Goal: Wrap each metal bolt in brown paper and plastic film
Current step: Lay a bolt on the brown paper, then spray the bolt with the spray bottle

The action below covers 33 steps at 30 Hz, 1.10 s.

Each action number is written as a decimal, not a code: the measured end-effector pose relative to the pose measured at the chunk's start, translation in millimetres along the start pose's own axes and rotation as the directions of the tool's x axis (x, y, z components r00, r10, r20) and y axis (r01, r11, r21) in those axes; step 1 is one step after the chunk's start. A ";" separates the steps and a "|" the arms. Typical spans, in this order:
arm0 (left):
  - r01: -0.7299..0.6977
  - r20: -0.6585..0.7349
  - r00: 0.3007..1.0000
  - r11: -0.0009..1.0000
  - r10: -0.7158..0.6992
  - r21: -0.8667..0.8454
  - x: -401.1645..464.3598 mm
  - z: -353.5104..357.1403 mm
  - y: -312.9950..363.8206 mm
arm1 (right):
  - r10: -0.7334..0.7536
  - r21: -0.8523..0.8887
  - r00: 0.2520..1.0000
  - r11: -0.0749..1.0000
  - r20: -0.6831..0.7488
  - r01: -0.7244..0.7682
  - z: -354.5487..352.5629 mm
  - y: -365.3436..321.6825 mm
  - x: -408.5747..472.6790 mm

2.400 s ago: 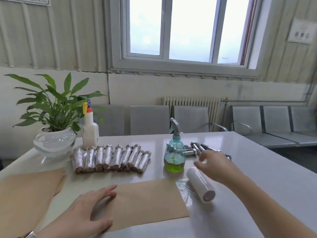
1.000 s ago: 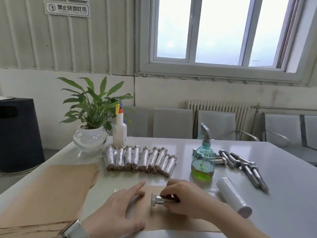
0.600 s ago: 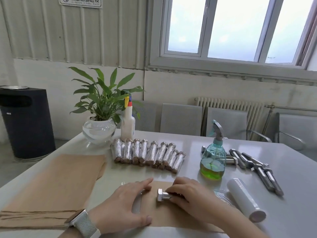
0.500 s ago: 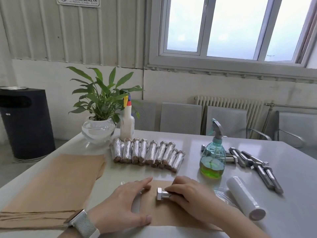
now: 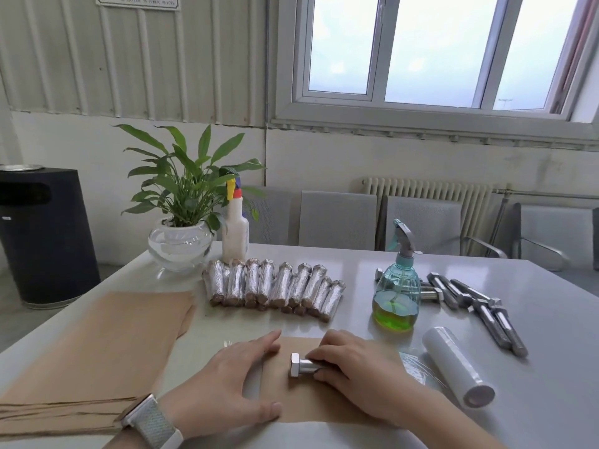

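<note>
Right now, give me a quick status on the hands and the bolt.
Left hand flat on brown paper sheet. Right hand holds bolt on the sheet, still unwrapped. Film roll lies right of the sheet; nothing blocks.

You are getting open tabletop point(image 5: 372, 264) between the wrapped bolts point(image 5: 272, 288) and spray bottle point(image 5: 396, 296); the film roll point(image 5: 457, 367) is blocking your right.
</note>
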<state>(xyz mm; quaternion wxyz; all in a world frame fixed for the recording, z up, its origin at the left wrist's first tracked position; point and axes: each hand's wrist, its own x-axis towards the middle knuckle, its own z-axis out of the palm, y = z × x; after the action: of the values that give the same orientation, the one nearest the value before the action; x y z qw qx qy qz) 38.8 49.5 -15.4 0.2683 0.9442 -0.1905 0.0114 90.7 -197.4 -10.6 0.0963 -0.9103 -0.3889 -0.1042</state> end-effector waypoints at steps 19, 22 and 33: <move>-0.008 -0.008 1.000 1.000 0.008 0.010 -0.5 -1.6 2.5 | 0.390 0.399 0.846 0.886 -0.364 -0.236 -46.5 24.0 -3.2; -0.034 -0.055 0.998 0.999 0.036 0.042 -1.1 -4.3 4.0 | 0.709 0.598 0.511 0.696 -0.486 -0.397 -82.0 71.1 -5.0; -0.086 -0.190 0.978 0.996 0.090 0.030 -3.5 -6.6 2.4 | 0.703 0.685 0.700 0.572 -0.126 -0.451 -76.7 129.7 44.1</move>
<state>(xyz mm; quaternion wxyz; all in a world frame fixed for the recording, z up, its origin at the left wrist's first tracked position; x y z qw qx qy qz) 35.2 52.3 -9.0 0.2742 0.9323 -0.2054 0.1158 206.1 -274.7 62.5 0.4862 -0.8654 -0.0469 -0.1122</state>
